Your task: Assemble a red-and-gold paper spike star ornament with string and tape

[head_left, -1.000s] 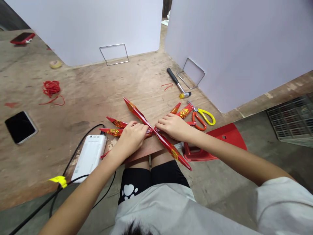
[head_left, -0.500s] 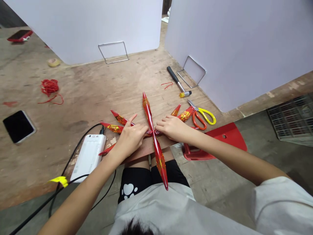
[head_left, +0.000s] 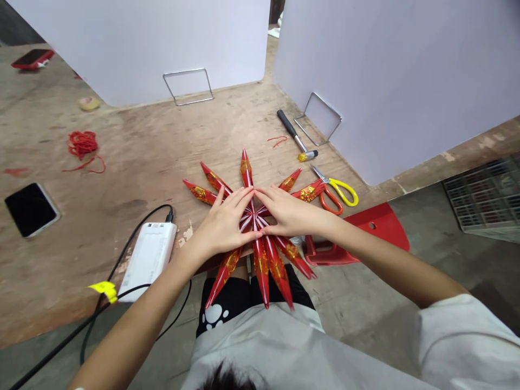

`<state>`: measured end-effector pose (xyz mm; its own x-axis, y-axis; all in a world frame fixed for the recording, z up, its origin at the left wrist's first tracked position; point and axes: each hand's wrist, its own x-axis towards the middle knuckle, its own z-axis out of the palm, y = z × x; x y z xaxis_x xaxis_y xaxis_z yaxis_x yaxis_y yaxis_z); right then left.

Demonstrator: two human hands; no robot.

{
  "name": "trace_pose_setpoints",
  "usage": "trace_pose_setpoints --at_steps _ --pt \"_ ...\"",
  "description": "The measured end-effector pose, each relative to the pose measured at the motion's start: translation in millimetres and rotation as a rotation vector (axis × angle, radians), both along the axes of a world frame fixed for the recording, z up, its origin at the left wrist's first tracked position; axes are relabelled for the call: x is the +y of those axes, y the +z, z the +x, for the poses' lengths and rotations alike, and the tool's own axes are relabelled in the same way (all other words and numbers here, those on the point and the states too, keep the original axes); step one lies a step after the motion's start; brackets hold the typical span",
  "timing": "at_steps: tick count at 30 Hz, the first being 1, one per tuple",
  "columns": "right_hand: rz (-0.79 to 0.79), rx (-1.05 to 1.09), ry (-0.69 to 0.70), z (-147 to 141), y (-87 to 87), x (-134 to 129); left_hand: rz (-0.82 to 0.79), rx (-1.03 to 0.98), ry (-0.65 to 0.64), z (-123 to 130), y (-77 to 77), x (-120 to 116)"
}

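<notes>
Compared with the earlier frames, the loose cross of foil strips has gone: the red-and-gold foil star [head_left: 255, 218] now fans out in a full ring of pointed spikes, its hub directly under the fingers. The lower spikes reach past the wooden bench edge [head_left: 134, 303], over the lap.

Left hand [head_left: 221, 219] and right hand [head_left: 290, 211] lie palms down on the hub, arms angled in from either side. Fingers spread open and flat, pressing, no pinch; the fingertips [head_left: 252, 190] of both hands meet just above the hub.

Beyond the right fingers: yellow-and-orange scissors [head_left: 335, 194], a small hammer [head_left: 289, 130]. Beyond the left fingers: a white power bank [head_left: 148, 260], red string [head_left: 82, 143].
</notes>
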<state>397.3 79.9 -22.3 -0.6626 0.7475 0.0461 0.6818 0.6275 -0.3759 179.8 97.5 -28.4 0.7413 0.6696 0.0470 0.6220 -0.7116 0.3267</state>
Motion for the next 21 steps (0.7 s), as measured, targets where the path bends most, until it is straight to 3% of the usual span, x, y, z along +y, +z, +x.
trace_pose_setpoints --at_steps 7,10,13,16,18,21 --pt "-0.053 0.038 -0.05 -3.9 -10.0 -2.2 -0.023 0.027 -0.026 2.1 -7.9 2.8" --pt "-0.01 0.048 -0.047 -3.6 -6.7 0.7 -0.027 0.011 0.013 1.9 1.9 -0.5" --pt "0.074 0.081 -0.116 6.1 6.2 -0.7 0.002 -0.06 0.16 -9.8 22.2 -13.6" --pt "0.159 0.142 -0.284 26.3 24.6 -16.2 -0.061 -0.171 0.422 -36.2 34.9 -38.4" --pt "0.16 0.196 -0.412 40.3 33.6 -34.7 -0.199 -0.179 0.56 -55.1 31.7 -57.5" --pt "0.014 0.241 -0.572 52.1 32.3 -65.8 -0.251 -0.157 0.572 -70.9 14.4 -80.2"
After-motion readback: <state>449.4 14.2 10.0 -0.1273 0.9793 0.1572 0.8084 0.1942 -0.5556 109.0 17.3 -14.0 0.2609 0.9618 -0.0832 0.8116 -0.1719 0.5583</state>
